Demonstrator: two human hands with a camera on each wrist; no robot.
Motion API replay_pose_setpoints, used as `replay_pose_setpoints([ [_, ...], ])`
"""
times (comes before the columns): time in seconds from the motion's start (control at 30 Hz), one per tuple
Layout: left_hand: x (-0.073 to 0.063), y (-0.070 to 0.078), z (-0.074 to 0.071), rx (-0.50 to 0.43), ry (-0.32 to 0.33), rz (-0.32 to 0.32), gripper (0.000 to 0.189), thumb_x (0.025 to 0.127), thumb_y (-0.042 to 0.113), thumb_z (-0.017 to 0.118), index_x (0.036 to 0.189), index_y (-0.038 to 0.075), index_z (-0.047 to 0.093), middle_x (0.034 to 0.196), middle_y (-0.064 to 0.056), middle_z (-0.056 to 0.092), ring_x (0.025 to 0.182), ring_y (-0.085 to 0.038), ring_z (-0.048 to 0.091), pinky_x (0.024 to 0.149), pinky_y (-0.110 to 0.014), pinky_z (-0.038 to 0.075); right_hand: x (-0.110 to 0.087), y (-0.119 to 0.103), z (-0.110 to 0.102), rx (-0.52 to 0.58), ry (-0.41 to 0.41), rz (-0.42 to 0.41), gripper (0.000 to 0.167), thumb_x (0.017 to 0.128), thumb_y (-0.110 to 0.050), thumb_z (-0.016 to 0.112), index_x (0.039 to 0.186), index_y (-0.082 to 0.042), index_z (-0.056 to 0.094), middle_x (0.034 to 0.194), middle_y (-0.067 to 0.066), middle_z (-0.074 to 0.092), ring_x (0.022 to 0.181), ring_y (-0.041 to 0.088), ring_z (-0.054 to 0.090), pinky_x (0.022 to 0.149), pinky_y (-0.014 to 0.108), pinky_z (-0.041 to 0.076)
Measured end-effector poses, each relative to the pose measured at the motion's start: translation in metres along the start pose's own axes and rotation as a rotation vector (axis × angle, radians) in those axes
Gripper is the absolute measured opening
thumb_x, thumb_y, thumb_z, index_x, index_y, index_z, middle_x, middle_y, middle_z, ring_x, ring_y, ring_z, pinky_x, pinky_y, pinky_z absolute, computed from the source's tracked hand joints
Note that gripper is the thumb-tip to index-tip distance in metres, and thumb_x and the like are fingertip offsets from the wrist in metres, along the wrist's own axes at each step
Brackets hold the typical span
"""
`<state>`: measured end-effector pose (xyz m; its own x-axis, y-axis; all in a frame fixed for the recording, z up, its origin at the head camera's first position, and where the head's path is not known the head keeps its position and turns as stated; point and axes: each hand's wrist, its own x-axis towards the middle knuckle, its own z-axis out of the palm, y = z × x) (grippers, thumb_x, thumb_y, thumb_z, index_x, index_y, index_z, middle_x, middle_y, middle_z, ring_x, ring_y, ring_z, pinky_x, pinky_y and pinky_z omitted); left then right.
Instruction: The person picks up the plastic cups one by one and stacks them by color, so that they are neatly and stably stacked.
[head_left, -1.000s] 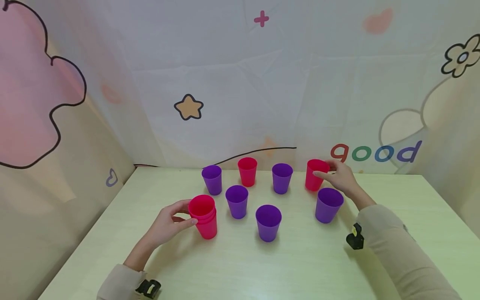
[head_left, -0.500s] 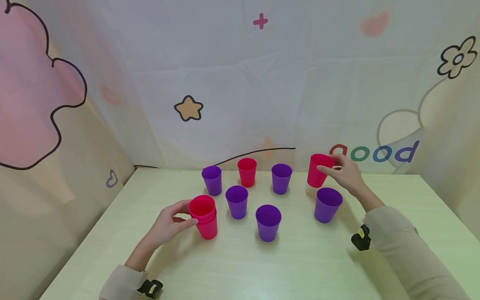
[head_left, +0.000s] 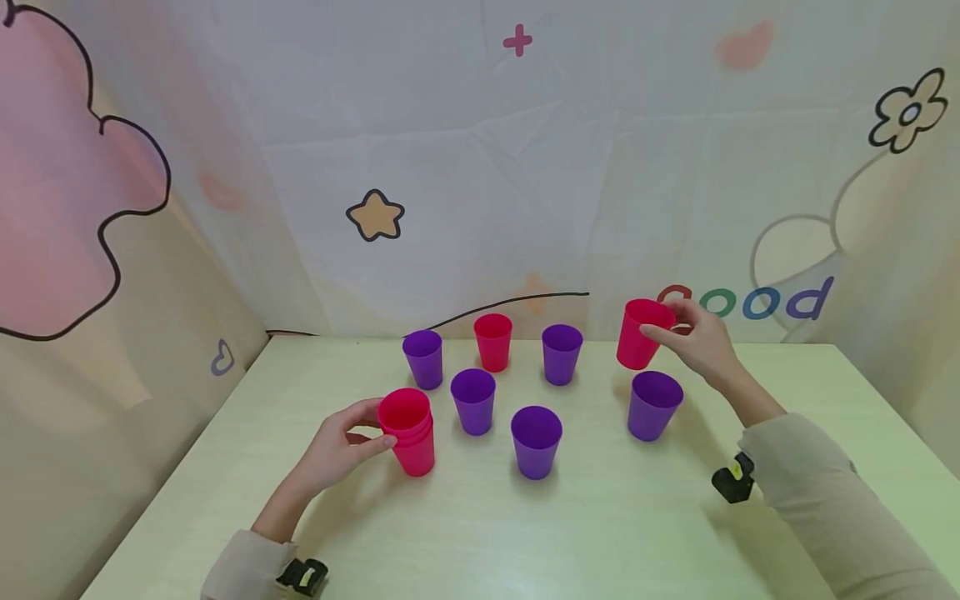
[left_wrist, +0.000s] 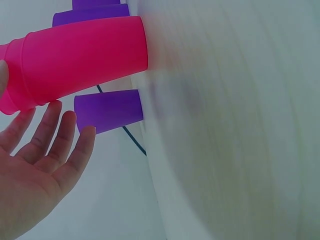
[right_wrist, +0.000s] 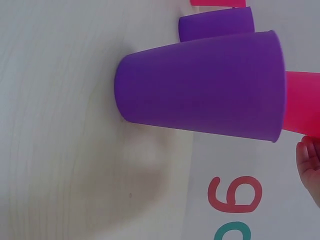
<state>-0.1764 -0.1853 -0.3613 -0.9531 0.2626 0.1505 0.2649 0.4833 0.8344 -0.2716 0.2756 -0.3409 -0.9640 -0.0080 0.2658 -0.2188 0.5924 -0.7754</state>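
Along the far side of the desk point(head_left: 465, 533), before the backdrop point(head_left: 480, 167), stand a leftmost cup point(head_left: 423, 362), a middle cup point(head_left: 492, 343) and a third cup point(head_left: 562, 357), left to right. Farther right — above the desk — is a raised cup point(head_left: 636, 342), the right hand point(head_left: 701, 342) at its right; a rightmost cup point(head_left: 652, 408) stands on its near side. Near left, a nested stack point(head_left: 411, 446) has the left hand point(head_left: 337, 446) at its left — between stack and middle cup stands an inner cup point(head_left: 473, 404), with a near cup point(head_left: 536, 446) to the right.

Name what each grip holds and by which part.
Left grip: stacked red cups, by their upper sides. Right grip: a red cup, by its upper side.
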Motion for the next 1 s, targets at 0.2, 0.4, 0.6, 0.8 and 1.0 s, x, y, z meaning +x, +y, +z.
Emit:
replay_pose_setpoints([
  [0.2,0.000,0.000,0.000,0.004,-0.001,-0.002,0.045,0.082,0.007,0.067,0.123,0.000,0.051,0.104,-0.014,0.060,0.097,-0.030,0.054,0.075,-0.034,0.048,-0.003,-0.007,-0.002,0.001,0.018,-0.024,0.052,0.086,-0.033,0.061,0.122,0.001,0.045,0.111,0.018,0.050,0.096,0.034,0.051,0.065,0.015,0.044],
  [0.4,-0.001,-0.001,0.001,0.001,-0.004,-0.003,0.046,0.082,0.007,0.067,0.124,0.000,0.050,0.106,-0.014,0.060,0.098,-0.031,0.054,0.075,-0.034,0.048,-0.009,-0.018,-0.002,-0.001,0.020,-0.038,0.057,0.086,-0.033,0.061,0.127,0.002,0.042,0.112,0.020,0.049,0.097,0.033,0.050,0.065,0.015,0.044],
  [0.6,0.006,-0.023,0.002,-0.011,0.007,0.027,0.052,0.081,0.015,0.069,0.128,0.008,0.048,0.110,-0.011,0.059,0.099,-0.028,0.055,0.075,-0.035,0.048,-0.011,-0.032,-0.001,0.023,0.000,-0.073,0.056,0.085,-0.030,0.063,0.128,0.002,0.043,0.114,0.019,0.048,0.098,0.034,0.051,0.066,0.013,0.043],
  [0.8,0.009,-0.033,0.002,-0.015,0.035,0.022,0.058,0.081,0.019,0.069,0.132,0.010,0.044,0.114,-0.012,0.058,0.101,-0.028,0.055,0.078,-0.034,0.048,-0.015,-0.044,0.003,0.037,-0.025,-0.112,0.054,0.084,-0.026,0.064,0.127,0.002,0.044,0.112,0.018,0.050,0.096,0.034,0.054,0.067,0.014,0.045],
  [1.0,0.009,-0.033,0.003,-0.045,0.054,0.034,0.052,0.085,0.015,0.064,0.132,0.008,0.043,0.114,-0.014,0.057,0.103,-0.030,0.054,0.079,-0.035,0.047,-0.020,-0.054,0.007,0.059,-0.035,-0.153,0.051,0.084,-0.022,0.065,0.125,0.002,0.046,0.108,0.017,0.053,0.091,0.032,0.056,0.067,0.018,0.047],
])
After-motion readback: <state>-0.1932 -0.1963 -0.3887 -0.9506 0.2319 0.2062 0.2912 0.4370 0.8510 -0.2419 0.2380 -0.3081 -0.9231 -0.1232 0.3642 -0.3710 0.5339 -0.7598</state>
